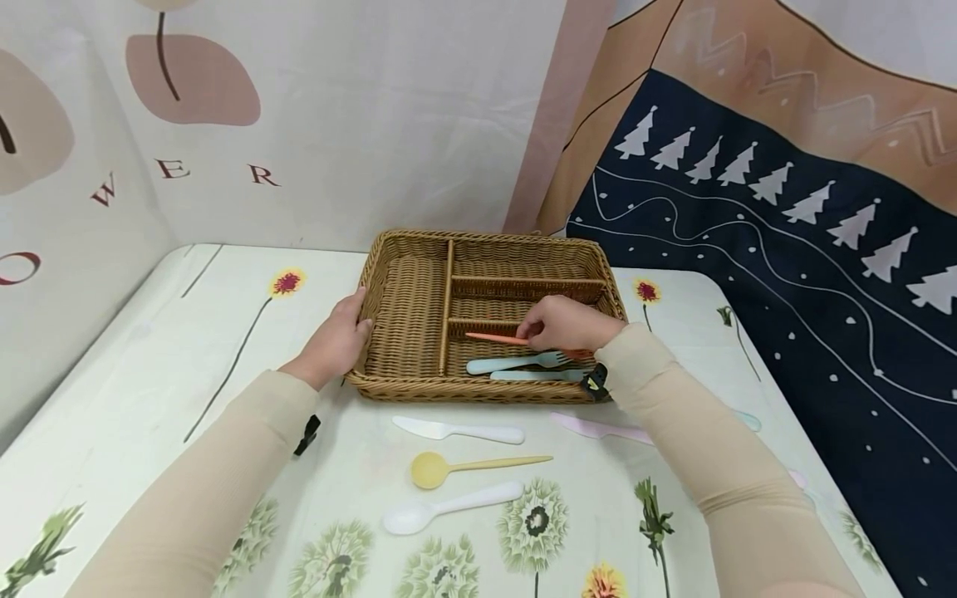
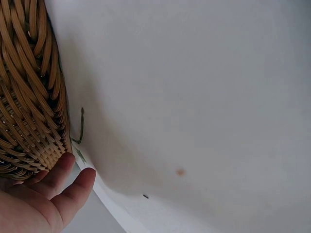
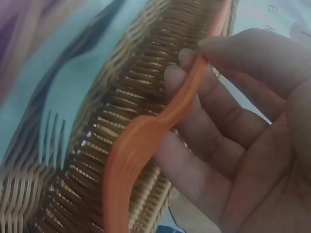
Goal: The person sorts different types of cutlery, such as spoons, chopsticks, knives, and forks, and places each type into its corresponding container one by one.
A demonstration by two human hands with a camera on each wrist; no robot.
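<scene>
orange fork | curved, slim-handled | right hand pinches it | left hand relaxed against basket

The basket is rough woven wicker; the orange fork and yellow spoon look smooth, plastic; the backdrop looks matt cloth.

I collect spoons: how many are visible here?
2: on the table, a yellow spoon nearer the basket, a white spoon farther from it. The right sleeve may hide more.
</scene>
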